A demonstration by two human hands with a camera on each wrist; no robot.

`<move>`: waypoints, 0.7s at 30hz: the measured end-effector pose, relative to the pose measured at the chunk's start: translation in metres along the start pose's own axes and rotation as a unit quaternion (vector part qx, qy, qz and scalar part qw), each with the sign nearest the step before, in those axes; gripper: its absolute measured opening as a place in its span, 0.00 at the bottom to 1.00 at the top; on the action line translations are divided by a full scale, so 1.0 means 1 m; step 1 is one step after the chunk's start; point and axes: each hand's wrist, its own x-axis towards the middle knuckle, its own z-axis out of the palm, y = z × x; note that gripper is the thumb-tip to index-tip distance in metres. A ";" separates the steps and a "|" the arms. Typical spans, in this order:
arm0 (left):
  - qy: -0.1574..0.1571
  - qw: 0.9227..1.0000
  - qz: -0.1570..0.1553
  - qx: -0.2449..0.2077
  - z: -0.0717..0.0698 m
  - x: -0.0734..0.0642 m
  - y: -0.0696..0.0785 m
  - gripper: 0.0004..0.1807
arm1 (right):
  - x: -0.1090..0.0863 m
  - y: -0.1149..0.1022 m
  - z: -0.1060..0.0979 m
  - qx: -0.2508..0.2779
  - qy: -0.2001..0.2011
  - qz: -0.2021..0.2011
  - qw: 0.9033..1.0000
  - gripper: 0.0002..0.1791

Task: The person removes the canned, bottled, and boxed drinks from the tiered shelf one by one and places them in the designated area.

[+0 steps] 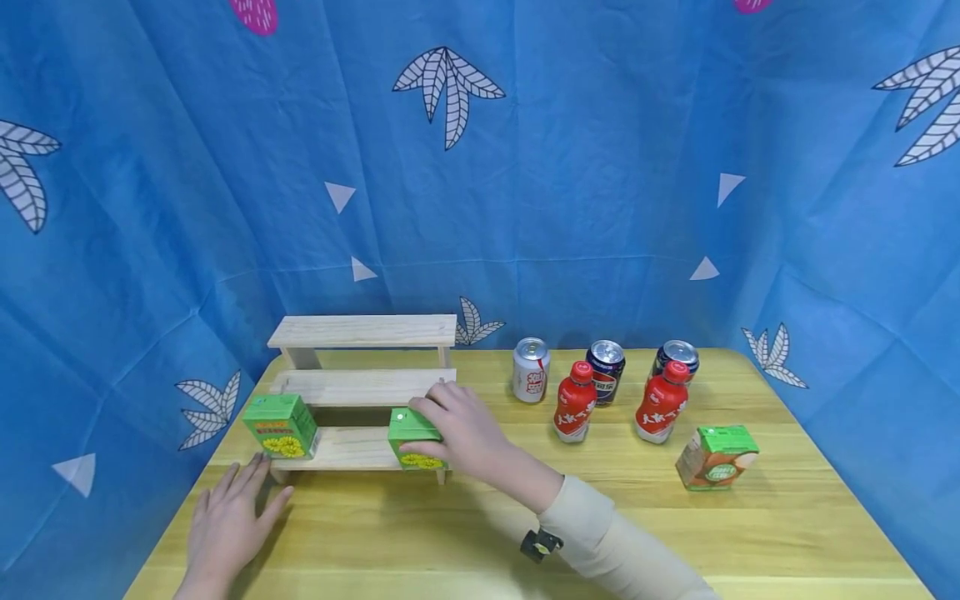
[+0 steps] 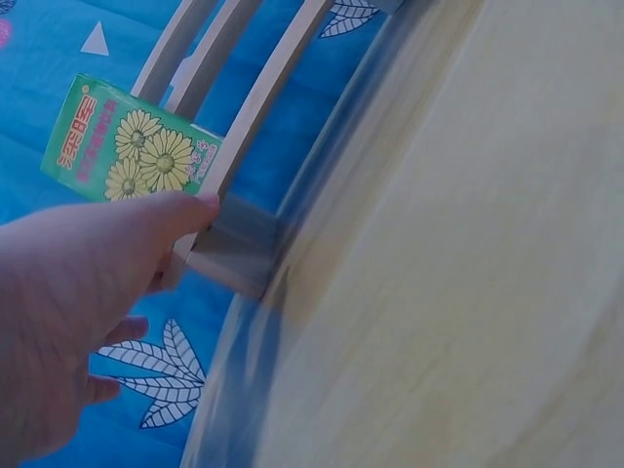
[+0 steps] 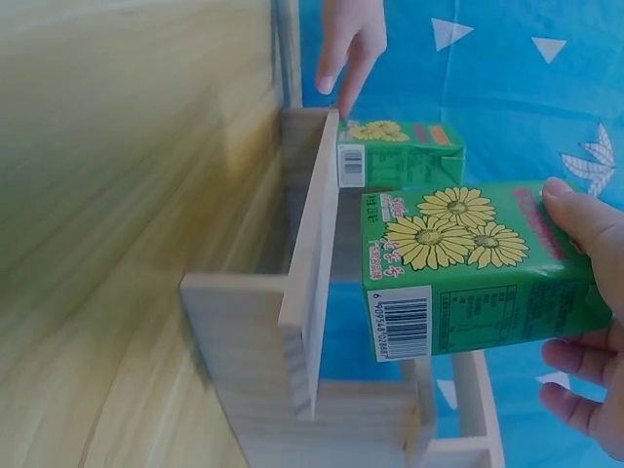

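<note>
My right hand (image 1: 465,429) grips a green drink carton with yellow flowers (image 3: 453,263) by its upper end, thumb on the front. In the head view this carton is over the right end of the lowest tier of a wooden shelf (image 1: 352,450); the right wrist view shows its lower end close to the board. A matching carton (image 1: 281,427) stands upright on the same tier's left end. Beside that end is my left hand (image 1: 232,521), fingers extended, with fingertips touching the board's left corner. The left wrist view shows its thumb (image 2: 200,210) against the board's edge.
The shelf's middle tier (image 1: 367,387) and top tier (image 1: 363,331) rise behind. To the right stand a white can (image 1: 531,371), two dark blue cans (image 1: 606,371), two red bottles (image 1: 576,404) and a brown-and-green carton (image 1: 717,458). Blue patterned cloth (image 1: 600,167) surrounds the wooden table (image 1: 420,550).
</note>
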 end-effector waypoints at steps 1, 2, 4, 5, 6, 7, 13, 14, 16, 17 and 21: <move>0.000 1.000 0.000 0.001 0.000 0.000 0.000 0.42 | -0.003 0.002 -0.002 0.003 0.000 -0.001 1.000 0.31; 0.000 1.000 0.001 0.002 0.000 0.000 0.000 0.42 | -0.005 0.003 -0.004 0.003 0.001 -0.002 1.000 0.31; -0.003 1.000 0.000 0.004 -0.001 0.000 0.000 0.42 | -0.010 0.007 -0.008 0.001 0.004 -0.003 1.000 0.31; -0.005 1.000 -0.001 0.004 -0.002 0.001 0.000 0.42 | -0.012 0.008 -0.010 0.001 0.006 -0.003 1.000 0.30; -0.008 1.000 -0.002 0.005 -0.003 0.001 0.000 0.42 | -0.015 0.010 -0.012 -0.001 0.008 -0.002 1.000 0.31; -0.009 1.000 -0.002 0.005 -0.003 0.001 0.000 0.42 | -0.017 0.012 -0.014 -0.005 0.013 -0.002 1.000 0.30; -0.017 1.000 -0.001 0.002 -0.005 0.002 0.002 0.42 | -0.033 0.024 -0.024 -0.023 0.047 0.003 0.999 0.29; -0.019 1.000 -0.001 0.000 -0.005 0.002 0.002 0.42 | -0.036 0.026 -0.027 -0.027 0.048 0.006 0.998 0.29; -0.023 1.000 -0.002 0.000 -0.005 0.002 0.002 0.43 | -0.043 0.029 -0.031 -0.036 0.046 0.014 0.998 0.29; -0.024 1.000 -0.003 0.000 -0.005 0.002 0.002 0.43 | -0.046 0.031 -0.033 -0.039 0.043 0.019 0.998 0.29; -0.029 1.000 -0.006 0.002 -0.005 0.001 0.002 0.43 | -0.058 0.038 -0.041 -0.043 0.033 0.036 0.998 0.29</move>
